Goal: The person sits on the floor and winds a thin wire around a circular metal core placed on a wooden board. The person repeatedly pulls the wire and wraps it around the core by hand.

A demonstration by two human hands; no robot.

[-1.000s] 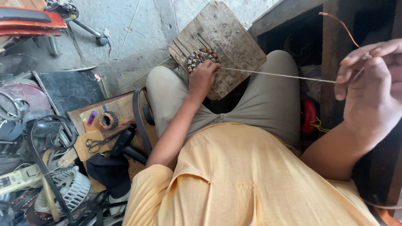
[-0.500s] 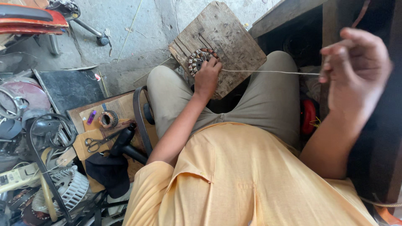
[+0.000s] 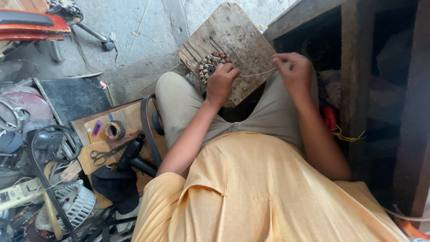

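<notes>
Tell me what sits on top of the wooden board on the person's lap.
On the wooden board lies a round wound motor stator, partly covered by the left hand. A thin wire runs across to the right hand. The board's near edge is hidden by both hands.

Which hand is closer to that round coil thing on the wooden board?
The left hand. It rests right on the round coil, fingers touching its edge. The right hand is off to the side over the wooden board, pinching a thin wire that runs back to the coil.

Flattened brown cardboard box (image 3: 117, 130) lay on floor, left of person's knee. No clear labels, signs or screens seen.
</notes>
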